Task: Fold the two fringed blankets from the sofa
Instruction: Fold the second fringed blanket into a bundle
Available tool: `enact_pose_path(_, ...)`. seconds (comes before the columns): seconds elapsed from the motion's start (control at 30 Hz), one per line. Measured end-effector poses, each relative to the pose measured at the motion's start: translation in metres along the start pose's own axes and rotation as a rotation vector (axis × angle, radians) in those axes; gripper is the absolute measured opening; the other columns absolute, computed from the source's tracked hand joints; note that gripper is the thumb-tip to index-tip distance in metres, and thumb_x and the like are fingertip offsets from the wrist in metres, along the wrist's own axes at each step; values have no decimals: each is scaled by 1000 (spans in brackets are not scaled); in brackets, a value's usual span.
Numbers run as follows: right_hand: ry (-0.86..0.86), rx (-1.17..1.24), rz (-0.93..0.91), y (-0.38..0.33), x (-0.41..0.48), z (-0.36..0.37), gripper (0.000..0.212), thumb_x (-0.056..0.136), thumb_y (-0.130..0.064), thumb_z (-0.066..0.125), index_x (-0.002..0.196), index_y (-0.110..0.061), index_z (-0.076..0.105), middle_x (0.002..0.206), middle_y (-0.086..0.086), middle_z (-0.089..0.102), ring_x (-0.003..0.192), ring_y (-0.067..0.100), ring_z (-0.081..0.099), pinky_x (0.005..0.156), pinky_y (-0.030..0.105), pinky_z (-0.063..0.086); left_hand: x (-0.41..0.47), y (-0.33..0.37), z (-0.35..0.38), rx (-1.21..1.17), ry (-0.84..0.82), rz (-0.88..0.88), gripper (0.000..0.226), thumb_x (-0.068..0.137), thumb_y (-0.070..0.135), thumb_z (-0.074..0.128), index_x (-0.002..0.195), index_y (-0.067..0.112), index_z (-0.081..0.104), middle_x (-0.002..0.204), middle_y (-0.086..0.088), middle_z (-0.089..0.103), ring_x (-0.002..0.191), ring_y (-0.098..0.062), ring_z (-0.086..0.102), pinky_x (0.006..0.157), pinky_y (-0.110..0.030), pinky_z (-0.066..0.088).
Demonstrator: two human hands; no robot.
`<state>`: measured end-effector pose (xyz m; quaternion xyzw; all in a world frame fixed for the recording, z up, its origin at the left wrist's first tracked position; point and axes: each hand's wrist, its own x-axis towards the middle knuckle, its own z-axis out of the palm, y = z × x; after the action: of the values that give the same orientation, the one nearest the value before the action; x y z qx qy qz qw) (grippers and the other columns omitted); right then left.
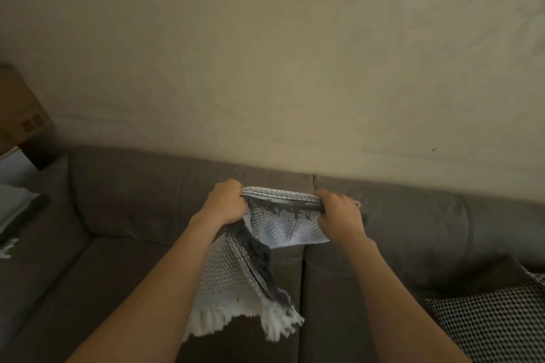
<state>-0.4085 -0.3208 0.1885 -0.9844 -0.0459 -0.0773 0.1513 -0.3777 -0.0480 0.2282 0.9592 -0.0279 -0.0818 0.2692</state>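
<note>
A grey and white woven blanket (233, 271) with white fringe hangs in the air in front of the brown sofa (132, 200). My left hand (225, 203) grips its top edge on the left, and my right hand (339, 212) grips the same edge on the right. The edge is stretched between both hands, with dark fringe dangling from it. A folded part hangs down below my left forearm, ending in white tassels. Another fringed cloth (11, 224) lies at the far left on the sofa arm, mostly cut off by the frame.
A black and white patterned cushion (495, 321) lies on the seat at the lower right. A cardboard box (20, 115) stands at the left beside the sofa. A plain wall (265, 53) rises behind the backrest.
</note>
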Motion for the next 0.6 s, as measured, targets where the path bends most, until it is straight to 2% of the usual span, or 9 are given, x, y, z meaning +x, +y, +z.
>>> enact_pose_path(0.07,20,38,-82,-5,2,-1,48,72,-5,58,119,-18,58,93,9,69,88,37,61,75,42,45,3,-10,-3,-39,8,-76,5,85,10,64,87,8,68,91,-15,71,84,-36,68,70,-40,55)
enact_pose_path(0.17,48,74,-121,-13,-1,3,53,75,-2,58,122,-20,44,79,8,64,73,37,59,59,39,31,1,-16,2,-68,97,-140,11,92,13,61,97,14,71,101,-15,74,97,-40,68,77,-44,53)
enact_pose_path(0.23,147,70,-123,-19,-3,1,54,74,1,59,120,-23,42,66,2,55,61,34,54,56,35,27,-3,-17,9,-24,160,-135,19,98,11,57,109,17,72,108,-14,74,105,-42,67,82,-45,51)
enact_pose_path(0.3,289,76,-144,-25,0,-5,60,66,7,60,119,-21,50,64,-3,50,55,29,49,56,33,32,-5,-19,17,14,211,-73,22,100,9,58,114,17,72,110,-12,74,108,-41,67,82,-44,51)
enact_pose_path(0.37,395,65,-143,-30,7,-9,67,61,11,60,122,-18,62,68,-1,57,57,27,51,58,34,40,-8,-23,24,34,244,28,25,96,4,61,113,20,70,108,-10,73,103,-39,68,80,-44,54)
enact_pose_path(0.47,487,58,-63,-36,17,-13,66,60,14,62,118,-18,70,70,2,59,59,30,52,61,38,45,-16,-22,31,102,260,175,52,90,-7,61,128,27,49,109,-8,71,93,-35,69,70,-43,51)
enact_pose_path(0.53,521,70,-4,-37,21,-15,63,62,14,62,116,-16,70,71,4,61,60,32,54,63,40,47,-20,-19,33,135,257,281,65,90,-11,61,138,26,39,119,-10,69,94,-37,69,70,-41,47)
enact_pose_path(0.6,541,77,38,-35,25,-18,62,64,14,62,118,-15,70,74,6,64,65,34,57,67,41,46,-22,-17,32,169,232,416,59,96,-5,57,142,25,36,132,-12,60,96,-40,68,71,-40,44)
